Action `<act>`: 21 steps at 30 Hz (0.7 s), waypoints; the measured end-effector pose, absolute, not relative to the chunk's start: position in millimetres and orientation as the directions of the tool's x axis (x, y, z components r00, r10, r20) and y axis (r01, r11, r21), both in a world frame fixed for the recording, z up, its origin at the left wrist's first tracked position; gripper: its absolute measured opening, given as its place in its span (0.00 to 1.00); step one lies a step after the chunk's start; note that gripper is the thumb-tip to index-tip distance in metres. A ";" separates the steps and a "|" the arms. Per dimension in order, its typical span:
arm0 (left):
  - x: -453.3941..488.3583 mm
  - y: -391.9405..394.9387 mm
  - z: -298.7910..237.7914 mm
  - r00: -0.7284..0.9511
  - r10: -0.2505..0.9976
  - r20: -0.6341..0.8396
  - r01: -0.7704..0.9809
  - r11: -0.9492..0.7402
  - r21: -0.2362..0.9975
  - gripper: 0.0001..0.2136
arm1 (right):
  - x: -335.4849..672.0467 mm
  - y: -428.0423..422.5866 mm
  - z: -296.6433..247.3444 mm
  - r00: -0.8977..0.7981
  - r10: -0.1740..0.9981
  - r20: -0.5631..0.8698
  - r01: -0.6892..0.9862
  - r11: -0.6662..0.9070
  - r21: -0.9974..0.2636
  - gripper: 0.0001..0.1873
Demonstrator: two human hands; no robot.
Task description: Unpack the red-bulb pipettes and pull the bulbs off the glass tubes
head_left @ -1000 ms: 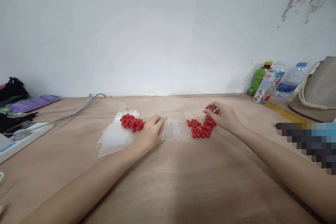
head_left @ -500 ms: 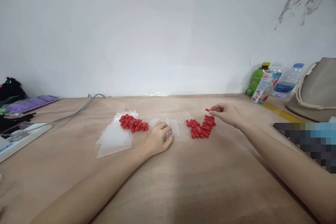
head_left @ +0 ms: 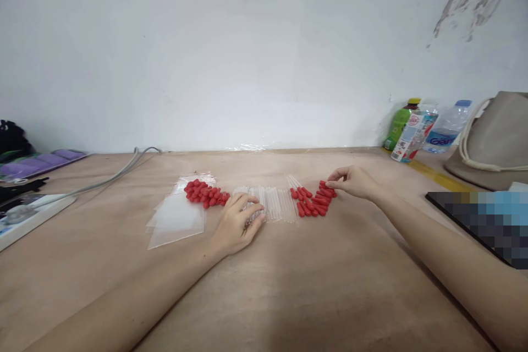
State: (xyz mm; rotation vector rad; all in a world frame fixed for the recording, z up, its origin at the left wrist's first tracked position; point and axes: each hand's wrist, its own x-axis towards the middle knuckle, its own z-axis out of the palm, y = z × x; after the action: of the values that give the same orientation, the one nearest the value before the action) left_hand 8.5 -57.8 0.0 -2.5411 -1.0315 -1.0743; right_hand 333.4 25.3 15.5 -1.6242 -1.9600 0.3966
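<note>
My left hand rests over a row of thin clear glass tubes, its fingers apart and lying across them. Beyond its fingertips more tubes stay uncovered. To the right, my right hand pinches a red rubber dropper bulb at the far end of a curved group of such bulbs. A few thin tubes stick out from the bulbs on that group's left side. Left of my left hand lies a heap of red bulbs, partly on clear plastic bags.
Bottles and a beige bag stand at the back right, beside a dark-edged, blurred-out flat object. On the left are a white power strip, a grey cable and a purple tray. A wall closes off the back.
My right hand has lowered the red bulb onto the end of the right-hand group. My left hand has slid slightly left and nearer, with its fingers more spread.
</note>
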 end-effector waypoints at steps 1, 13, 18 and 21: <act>8.6 -57.2 -0.5 0.492 0.529 0.691 0.673 -0.735 0.083 0.07 | 333.7 25.6 15.6 -0.104 0.971 0.217 0.814 0.208 -0.543 0.14; 8.9 -54.6 -1.8 0.507 0.537 0.674 0.683 -0.727 0.065 0.07 | 331.5 24.3 18.2 -0.011 0.955 0.297 0.839 0.171 -0.517 0.18; 9.3 -53.7 -3.0 0.507 0.533 0.677 0.685 -0.726 0.058 0.07 | 305.2 17.1 25.3 -0.087 0.916 0.393 0.899 0.242 -0.365 0.13; 9.0 -52.7 -4.6 0.502 0.533 0.681 0.687 -0.724 0.060 0.07 | 279.0 13.8 30.1 -0.137 0.935 0.328 0.960 0.208 -0.190 0.12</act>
State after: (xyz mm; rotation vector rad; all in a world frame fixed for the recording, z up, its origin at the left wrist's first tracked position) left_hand 9.0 -52.7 -4.6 -2.5266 -1.0432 -1.0308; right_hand 279.0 13.8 30.1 -1.7660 -2.1169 -0.0921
